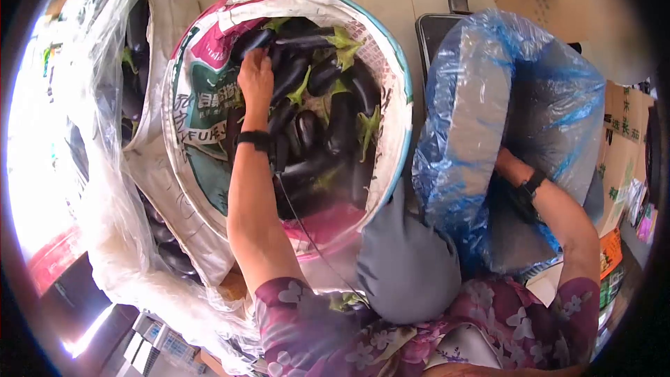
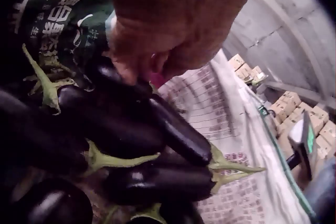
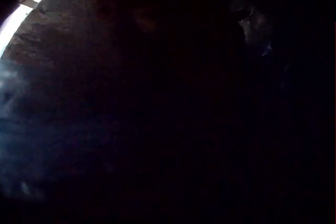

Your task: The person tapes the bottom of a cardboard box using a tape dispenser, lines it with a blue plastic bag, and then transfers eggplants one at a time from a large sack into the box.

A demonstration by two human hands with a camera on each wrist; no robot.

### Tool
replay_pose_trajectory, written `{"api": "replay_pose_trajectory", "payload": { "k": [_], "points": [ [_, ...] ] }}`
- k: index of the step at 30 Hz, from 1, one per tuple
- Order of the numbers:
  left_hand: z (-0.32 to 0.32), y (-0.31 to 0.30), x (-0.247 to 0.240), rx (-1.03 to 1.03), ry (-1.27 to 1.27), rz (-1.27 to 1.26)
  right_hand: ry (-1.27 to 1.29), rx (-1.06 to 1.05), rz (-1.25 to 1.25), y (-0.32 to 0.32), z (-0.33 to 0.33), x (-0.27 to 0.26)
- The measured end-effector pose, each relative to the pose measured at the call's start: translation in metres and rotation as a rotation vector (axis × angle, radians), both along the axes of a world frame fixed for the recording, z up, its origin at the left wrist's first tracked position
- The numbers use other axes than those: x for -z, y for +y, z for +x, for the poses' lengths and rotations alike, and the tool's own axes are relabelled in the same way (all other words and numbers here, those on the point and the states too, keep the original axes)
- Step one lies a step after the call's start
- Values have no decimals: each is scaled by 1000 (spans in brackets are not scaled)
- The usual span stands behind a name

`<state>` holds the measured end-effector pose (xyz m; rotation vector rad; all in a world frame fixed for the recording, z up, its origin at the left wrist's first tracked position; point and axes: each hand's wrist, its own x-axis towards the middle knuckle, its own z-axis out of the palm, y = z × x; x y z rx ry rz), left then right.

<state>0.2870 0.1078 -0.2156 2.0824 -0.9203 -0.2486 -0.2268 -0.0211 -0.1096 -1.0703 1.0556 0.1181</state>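
My left hand (image 1: 257,82) reaches into a round, printed woven sack (image 1: 202,136) filled with dark purple eggplants (image 1: 342,122). Its fingers and thumb pinch one eggplant (image 2: 105,71) near the sack's far left wall; in the left wrist view the hand hangs over several others with green stems. On the other side, my right hand (image 1: 505,160) is down inside a container lined with a blue plastic bag (image 1: 453,119). The fingers there are hidden by the lining, and the right wrist view is almost black.
Clear plastic sheeting (image 1: 105,167) and another sack (image 1: 167,174) of eggplants stand at the left. A scale (image 1: 436,31) with a display is behind the blue bag. Cardboard boxes (image 1: 621,139) line the right. A grey rounded cover (image 1: 412,265) sits between the arms.
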Motion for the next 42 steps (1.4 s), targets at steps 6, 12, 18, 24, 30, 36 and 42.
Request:
{"api": "replay_pose_trajectory", "payload": {
  "k": [6,12,18,24,30,36,42],
  "points": [
    [27,-86,41,121,-210,161,66,-218,-195,-9,-32,5],
    [8,-112,35,89,-696,375,120,-429,-372,-7,-46,7],
    [-1,-61,13,143,-760,259,140,-592,-545,-11,-26,14],
    [-30,47,-85,-295,-163,-245,150,-751,-726,-13,14,19],
    [-74,104,-180,-411,290,-416,199,-870,-920,-35,9,26],
    [-126,100,-250,-164,492,-570,321,-410,-622,-53,-2,-101],
    [-170,38,-303,424,914,-783,-130,-328,-825,-40,3,-211]
  ]
}}
